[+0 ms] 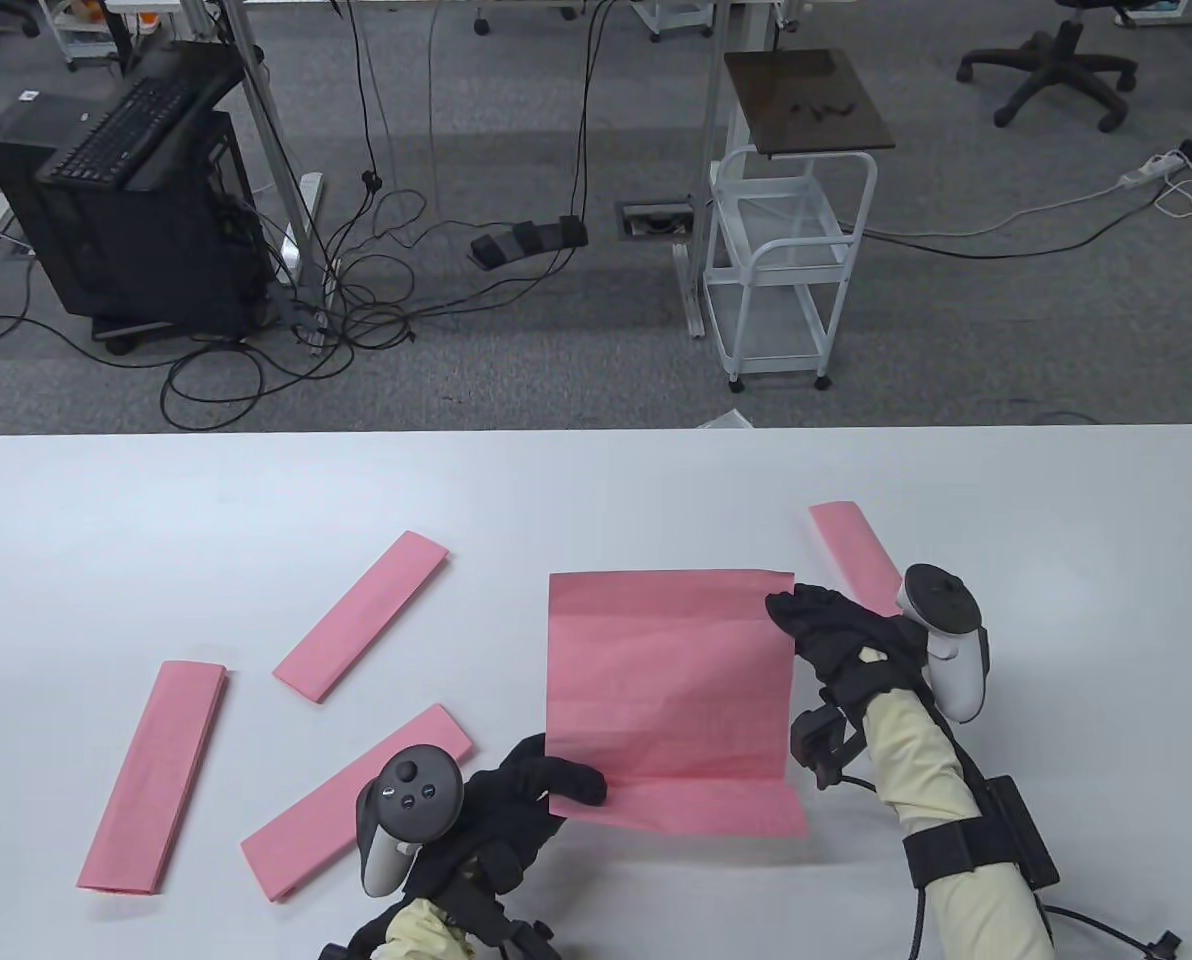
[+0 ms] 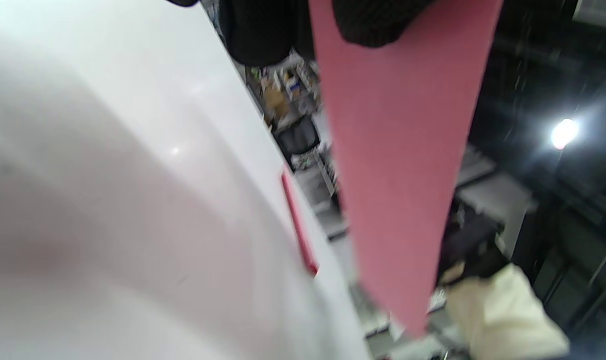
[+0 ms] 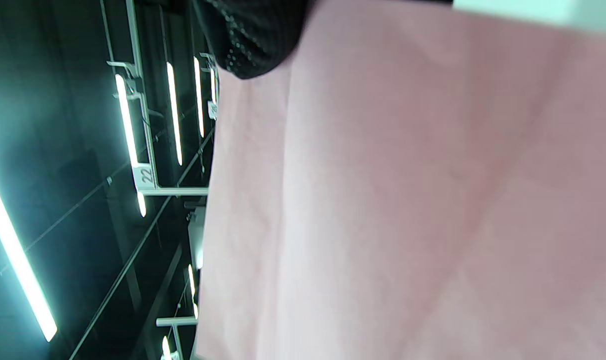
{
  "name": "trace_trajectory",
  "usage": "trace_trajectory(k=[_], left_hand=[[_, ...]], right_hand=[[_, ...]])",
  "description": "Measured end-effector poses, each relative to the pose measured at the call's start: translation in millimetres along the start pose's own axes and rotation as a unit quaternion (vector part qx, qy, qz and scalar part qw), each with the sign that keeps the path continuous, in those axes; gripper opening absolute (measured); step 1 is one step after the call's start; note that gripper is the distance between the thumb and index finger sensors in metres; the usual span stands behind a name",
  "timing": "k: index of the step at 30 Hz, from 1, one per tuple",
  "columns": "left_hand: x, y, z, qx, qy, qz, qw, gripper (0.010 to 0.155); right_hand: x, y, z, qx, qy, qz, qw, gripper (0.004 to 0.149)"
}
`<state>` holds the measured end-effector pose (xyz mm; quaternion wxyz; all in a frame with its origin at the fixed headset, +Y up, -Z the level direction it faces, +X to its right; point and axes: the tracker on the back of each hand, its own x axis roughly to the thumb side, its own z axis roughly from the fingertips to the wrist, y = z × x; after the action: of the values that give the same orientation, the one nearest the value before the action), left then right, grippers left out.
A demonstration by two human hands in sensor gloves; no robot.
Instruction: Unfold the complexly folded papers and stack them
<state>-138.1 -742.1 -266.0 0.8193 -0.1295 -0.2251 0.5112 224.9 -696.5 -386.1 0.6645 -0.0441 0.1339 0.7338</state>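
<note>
Both hands hold the half-opened pink sheet (image 1: 668, 690) up above the white counter (image 1: 596, 480): the left hand (image 1: 531, 790) pinches its near-left corner, the right hand (image 1: 836, 630) its far-right corner. Four folded pink strips lie around it, three to the left and one (image 1: 854, 550) behind the right hand.

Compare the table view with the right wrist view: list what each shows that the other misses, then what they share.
Only the table view: four folded pink strips, three to the left and one partly behind the right hand, the left hand gripping the sheet's lower left corner, and the white table.
Only the right wrist view: ceiling light tubes.
Both: the opened pink sheet, with the right hand holding its edge.
</note>
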Motion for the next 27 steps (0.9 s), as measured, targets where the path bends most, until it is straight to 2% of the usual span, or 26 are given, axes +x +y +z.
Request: trace_trajectory(k=[2,5,10,13,16,18,20,22,24,27], left_hand=[[-1,-2,0,-0.018,0.01,-0.032,0.999,0.034],[-1,-3,-2,-0.032,0.022,-0.045,0.998,0.035],[-8,-3,1,-0.042,0.032,0.002,0.999,0.039],[-7,-3,3,-0.022,0.032,0.025,0.999,0.059],[-5,-3,3,0.035,0.065,-0.017,0.997,0.04],[-5,-3,2,0.025,0.08,-0.049,0.995,0.052],[-5,-4,1,0.023,0.095,-0.039,0.994,0.065],[-6,-5,1,0.027,0.096,-0.029,0.995,0.07],[-7,-4,1,0.028,0.101,-0.047,0.993,0.068],[-7,-4,1,0.033,0.101,-0.074,0.992,0.042]], right_hand=[[1,-2,-1,-0.025,-0.006,0.007,1.0,0.038],[1,-1,-5,-0.027,-0.006,0.02,0.999,0.038],[-2,6,-10,-0.022,0.001,0.02,1.0,0.038],[-4,9,-11,-0.02,0.003,0.023,1.0,0.038],[-6,10,-12,-0.025,0.004,0.021,0.999,0.038],[-8,10,-14,-0.032,0.006,0.014,0.999,0.038],[-9,11,-15,-0.031,0.008,0.014,0.999,0.038],[-10,13,-16,-0.03,0.009,0.018,0.999,0.038],[-10,15,-18,-0.03,0.011,0.019,0.999,0.038],[-11,18,-21,-0.027,0.016,0.028,0.999,0.038]])
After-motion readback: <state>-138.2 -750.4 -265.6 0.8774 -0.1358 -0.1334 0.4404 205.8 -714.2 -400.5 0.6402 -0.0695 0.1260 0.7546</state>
